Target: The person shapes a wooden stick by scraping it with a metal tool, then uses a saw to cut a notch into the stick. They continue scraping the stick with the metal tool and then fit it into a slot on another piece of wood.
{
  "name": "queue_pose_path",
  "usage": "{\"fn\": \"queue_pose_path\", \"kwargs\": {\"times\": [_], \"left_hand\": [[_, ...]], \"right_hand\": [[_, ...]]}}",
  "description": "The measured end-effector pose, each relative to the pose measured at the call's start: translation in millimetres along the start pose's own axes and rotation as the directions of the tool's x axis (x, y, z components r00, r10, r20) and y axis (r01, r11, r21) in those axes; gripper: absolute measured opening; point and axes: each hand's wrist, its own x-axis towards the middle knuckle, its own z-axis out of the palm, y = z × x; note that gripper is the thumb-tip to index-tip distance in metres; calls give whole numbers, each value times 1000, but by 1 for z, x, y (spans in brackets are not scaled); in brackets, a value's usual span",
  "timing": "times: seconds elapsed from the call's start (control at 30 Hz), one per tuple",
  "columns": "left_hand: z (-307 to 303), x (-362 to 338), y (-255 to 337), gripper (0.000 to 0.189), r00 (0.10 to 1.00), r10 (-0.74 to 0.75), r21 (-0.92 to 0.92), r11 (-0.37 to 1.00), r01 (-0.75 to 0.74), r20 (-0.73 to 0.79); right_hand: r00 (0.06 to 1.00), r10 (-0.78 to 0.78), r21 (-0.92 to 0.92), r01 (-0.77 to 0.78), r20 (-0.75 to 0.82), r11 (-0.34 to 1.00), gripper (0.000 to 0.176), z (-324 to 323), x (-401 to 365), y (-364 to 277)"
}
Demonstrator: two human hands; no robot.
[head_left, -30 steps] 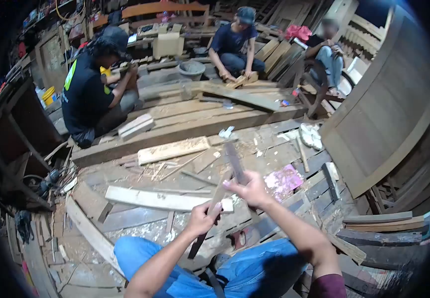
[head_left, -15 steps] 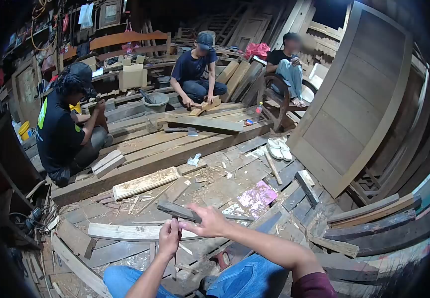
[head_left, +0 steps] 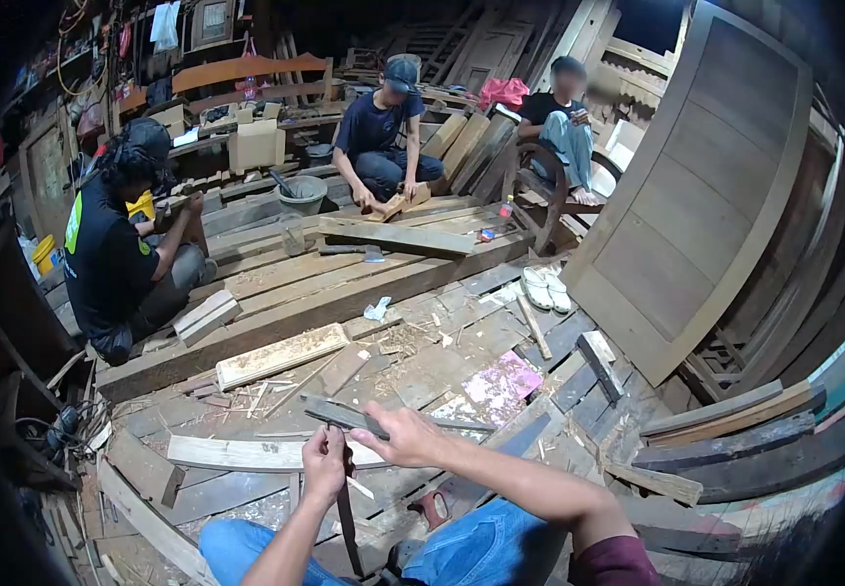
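Observation:
My right hand (head_left: 405, 438) is wrapped round a dark grey, flat, bar-shaped block (head_left: 336, 412), held about level, its far end pointing left. Just below the block, my left hand (head_left: 323, 467) pinches a thin, dark brown strip (head_left: 347, 523). The strip hangs down between my knees, and its top end meets the underside of the block beside my right thumb. Beneath my right forearm lies a handsaw with a red handle (head_left: 432, 510), its blade running up to the right. A long pale board (head_left: 247, 453) lies on the floor behind my left hand.
A carved pale block (head_left: 283, 355) and wood shavings lie ahead on the floor. Beyond is a platform of long beams (head_left: 276, 317), with an axe (head_left: 352, 251) on it. Three people sit around there. A large door panel (head_left: 705, 186) leans at right, near white shoes (head_left: 545, 290).
The block tilts slightly more downward to the right, and more of the brown strip shows below my left hand. The person at left has raised their hands with a piece of wood.

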Motion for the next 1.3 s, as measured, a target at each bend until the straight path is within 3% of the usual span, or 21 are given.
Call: {"fn": "queue_pose_path", "kwargs": {"times": [0.2,0.27,0.37,0.5,0.67,0.77,0.87,0.97,1.2,1.3], "left_hand": [[-3,1,-5,34,1000,-17,-25,1000,18,23],[-8,5,-13,34,996,-90,-41,995,90,14],[-8,2,-10,38,998,-69,-55,996,69,-3],[-8,8,-14,40,997,-54,21,998,55,-53],[-9,8,-14,39,992,-87,44,995,91,-86],[-8,10,-15,40,989,-76,-30,997,72,-128],[-4,9,-2,43,968,-169,-193,972,133,-186],[-8,4,12,42,974,-163,-101,984,148,-159],[-7,4,13,34,953,-250,-129,965,229,-173],[-12,3,14,31,968,-222,-68,974,215,-119]], "right_hand": [[998,-62,-6,62,-31,998,49,2,-1,2],[998,8,-20,-7,60,1000,49,-4,-4,-6],[993,47,-21,-45,111,999,53,-9,-6,-15],[997,-46,-64,50,62,997,53,-1,-7,-8],[998,11,-143,-3,56,990,53,1,-6,-16],[999,7,-188,0,37,982,55,6,-5,-15],[997,21,-218,-5,70,976,55,4,-4,-19],[999,3,-168,4,38,986,54,10,-5,-17],[998,49,-185,-42,31,982,51,12,-2,-20],[998,14,-127,-21,-53,992,51,15,-1,-17]]}}
